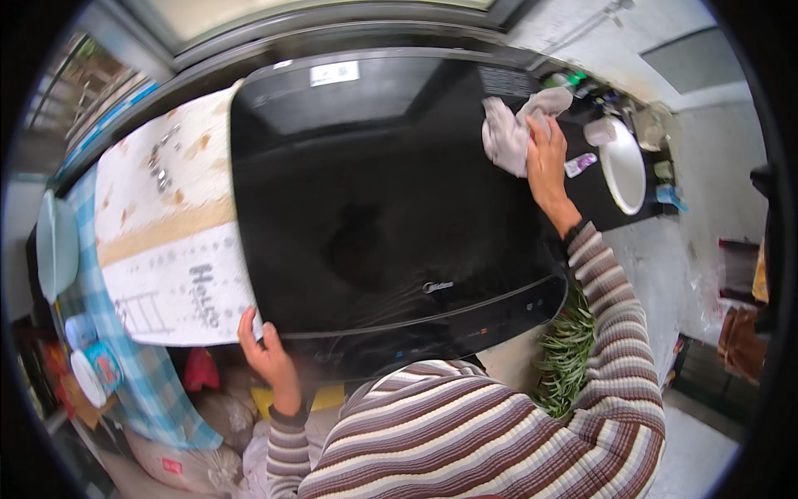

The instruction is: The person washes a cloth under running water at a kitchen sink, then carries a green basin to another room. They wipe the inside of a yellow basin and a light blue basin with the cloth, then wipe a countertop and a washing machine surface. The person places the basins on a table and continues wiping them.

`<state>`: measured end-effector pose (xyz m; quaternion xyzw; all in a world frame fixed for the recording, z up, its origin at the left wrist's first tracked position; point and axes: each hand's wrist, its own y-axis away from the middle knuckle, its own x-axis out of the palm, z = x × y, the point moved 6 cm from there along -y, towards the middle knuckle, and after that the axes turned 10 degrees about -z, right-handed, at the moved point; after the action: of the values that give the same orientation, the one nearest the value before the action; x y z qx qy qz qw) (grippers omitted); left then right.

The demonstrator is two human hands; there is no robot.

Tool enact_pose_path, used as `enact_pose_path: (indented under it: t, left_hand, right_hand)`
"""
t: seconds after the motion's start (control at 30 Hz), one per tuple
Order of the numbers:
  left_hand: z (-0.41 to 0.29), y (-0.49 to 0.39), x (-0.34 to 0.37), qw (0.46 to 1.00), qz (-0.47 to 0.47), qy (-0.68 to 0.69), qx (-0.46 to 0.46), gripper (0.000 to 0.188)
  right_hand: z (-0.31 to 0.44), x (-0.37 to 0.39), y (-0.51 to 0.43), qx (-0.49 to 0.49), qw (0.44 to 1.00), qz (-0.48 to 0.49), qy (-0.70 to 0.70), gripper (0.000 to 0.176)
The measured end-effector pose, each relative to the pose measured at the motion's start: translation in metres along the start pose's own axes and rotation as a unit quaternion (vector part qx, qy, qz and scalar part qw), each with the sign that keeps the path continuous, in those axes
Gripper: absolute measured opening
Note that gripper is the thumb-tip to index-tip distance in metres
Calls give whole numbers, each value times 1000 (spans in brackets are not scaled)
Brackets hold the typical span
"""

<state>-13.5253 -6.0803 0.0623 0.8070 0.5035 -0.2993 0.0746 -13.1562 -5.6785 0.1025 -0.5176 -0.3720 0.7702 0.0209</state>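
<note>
A pale grey-pink cloth [508, 140] is bunched in my right hand [547, 159]. It lies against the right side of a glossy black washing machine lid [386, 187] of the Midea brand. My left hand [271, 365] rests at the lid's front left corner, thumb and fingers apart, by the edge of a white printed cover [181, 293]. Whether its fingertips press on the cover or on the lid is unclear. Along the machine's front edge runs a dark control panel [436, 346] with a few lit marks. A white sticker [335, 73] sits at the back of the lid.
Small metal pieces [161, 165] lie on the stained white surface at left. A blue checked cloth [134, 368], a light-blue basin [57, 246] and a tub [96, 374] are further left. To the right are a white washbasin [623, 167], a purple-white tube [580, 164] and a green plant [564, 355].
</note>
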Motion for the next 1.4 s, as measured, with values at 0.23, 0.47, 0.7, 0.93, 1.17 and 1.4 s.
enact_pose_path:
  t: [0.23,0.47,0.7,0.93,1.17,1.4]
  left_hand:
    - [16,3,-6,992,-37,116,-30,36]
    - [23,7,-8,965,-77,244,-62,39]
    - [39,19,-30,961,-134,231,-67,38]
    - [41,68,-52,967,-170,176,-66,35]
    - [37,139,-57,974,-165,133,-84,32]
    - [45,199,-54,979,-152,96,-95,29]
  right_hand:
    - [210,38,17,-143,965,100,-197,61]
    - [321,126,-66,-169,961,43,-216,55]
    - [409,56,67,-245,897,131,-344,55]
    - [405,-23,160,-250,861,154,-415,48]
    - [225,-87,188,-115,952,114,-259,52]
    - [-17,-166,251,91,994,60,-17,51]
